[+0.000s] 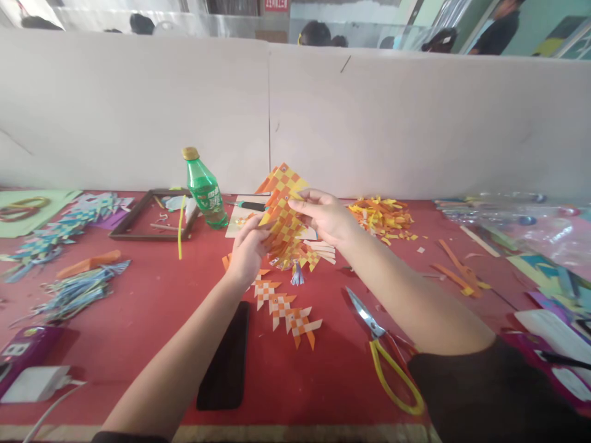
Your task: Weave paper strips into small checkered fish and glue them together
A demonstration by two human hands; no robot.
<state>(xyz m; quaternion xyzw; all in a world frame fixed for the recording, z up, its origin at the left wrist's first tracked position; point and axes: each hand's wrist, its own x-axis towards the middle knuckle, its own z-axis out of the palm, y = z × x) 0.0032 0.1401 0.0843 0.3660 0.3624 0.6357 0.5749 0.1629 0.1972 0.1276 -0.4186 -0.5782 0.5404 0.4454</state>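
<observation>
A woven paper piece [287, 195] in orange and yellow checks is held up between my two hands over the middle of the table. My left hand [250, 246] grips its lower left edge, fingers closed. At its right edge my right hand [325, 218] pinches with thumb and fingers. Below them lie more woven yellow paper pieces [311, 255] and a small blue-white tassel [298, 274]. A chain of orange and white woven paper fish [282, 306] runs toward me. Part of the held piece is hidden behind my fingers.
Scissors with yellow handles [376, 332] lie by my right forearm, a black phone [226, 363] by my left. A green bottle [205, 191] stands beside a brown frame [138, 235]. Orange and yellow scraps [381, 216] are heaped behind. A white partition [184, 104] borders the red table.
</observation>
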